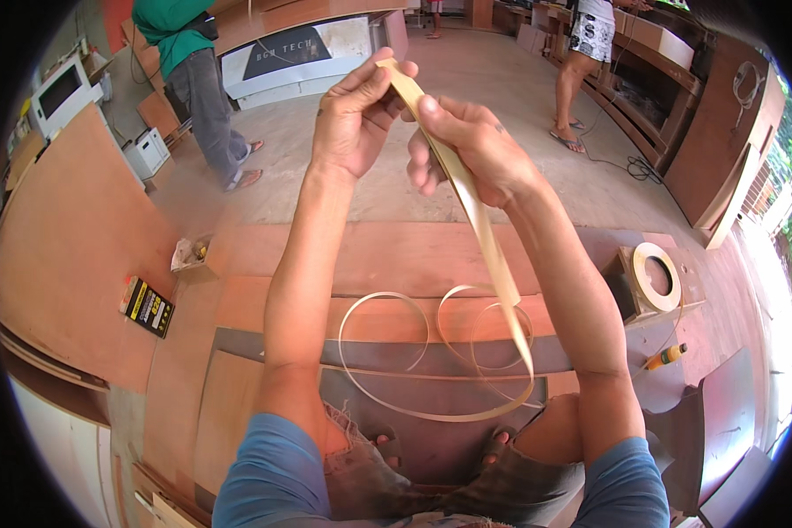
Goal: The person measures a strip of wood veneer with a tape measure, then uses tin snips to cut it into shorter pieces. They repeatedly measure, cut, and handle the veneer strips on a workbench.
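Raised in front of me, my left hand [356,119] pinches the upper end of a long pale-yellow strip [463,187]. My right hand [477,145] grips the same strip a little lower, its thumb lying along the face. This piece slants down toward my right forearm. From its lower part a thin flexible band, like wood edge banding [431,416], hangs down and curls in loose loops over the boards before my knees. Whether the stiffer upper part and the band are one piece, I cannot tell.
Flat wood panels [282,238] lie before me. To the right, a roll of pale banding [656,276] rests against a wooden box, near a yellow bottle [666,356]. At left are a yellow-and-black box [147,306] and a leaning panel [70,255]. Two people stand farther off.
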Demonstrator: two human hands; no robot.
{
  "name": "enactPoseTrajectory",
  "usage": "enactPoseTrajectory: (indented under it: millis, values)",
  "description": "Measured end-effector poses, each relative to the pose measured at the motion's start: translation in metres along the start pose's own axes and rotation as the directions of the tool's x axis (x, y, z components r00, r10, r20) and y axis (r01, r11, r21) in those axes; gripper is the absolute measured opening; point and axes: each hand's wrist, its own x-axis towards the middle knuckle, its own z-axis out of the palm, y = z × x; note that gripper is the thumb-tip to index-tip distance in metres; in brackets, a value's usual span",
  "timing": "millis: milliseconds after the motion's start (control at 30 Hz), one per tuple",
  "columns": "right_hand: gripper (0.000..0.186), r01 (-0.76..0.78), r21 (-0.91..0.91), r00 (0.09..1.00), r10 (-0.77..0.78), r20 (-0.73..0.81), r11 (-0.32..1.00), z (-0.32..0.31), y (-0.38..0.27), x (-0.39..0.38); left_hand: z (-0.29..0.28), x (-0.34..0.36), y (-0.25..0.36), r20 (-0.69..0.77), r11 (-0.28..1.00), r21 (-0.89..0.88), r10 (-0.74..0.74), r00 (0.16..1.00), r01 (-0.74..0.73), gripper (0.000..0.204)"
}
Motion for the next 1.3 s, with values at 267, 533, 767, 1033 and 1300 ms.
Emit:
enactPoseTrajectory:
  millis: [267,533,767,1033,1300]
  values:
    - [0.034,-0.255,-0.238,0.967,0.244,-0.076,0.937,-0.005,-0.025,-0.026,-0.007,0.008,0.02,-0.209,0.981,0.069,0.192,0.959,-0.181,0.037]
    - [0.035,-0.374,0.018,0.922,0.37,0.116,0.927,-0.031,-0.016,-0.048,-0.063,0.027,0.039,-0.294,0.949,-0.135,0.236,0.926,-0.285,0.015]
    - [0.035,-0.498,-0.153,0.836,0.519,0.177,0.854,-0.067,-0.014,-0.083,-0.222,0.006,0.105,-0.569,0.89,-0.091,0.322,0.757,-0.447,0.028]
    - [0.037,-0.52,-0.245,0.815,0.561,0.144,0.818,-0.073,-0.004,-0.094,-0.374,-0.072,0.134,-0.857,0.931,0.016,0.201,0.474,-0.366,0.036]
    - [0.026,-0.312,0.045,0.948,0.314,-0.05,0.949,-0.04,0.002,-0.035,-0.198,-0.036,0.014,-0.649,0.818,-0.463,-0.575,0.498,0.341,0.094]
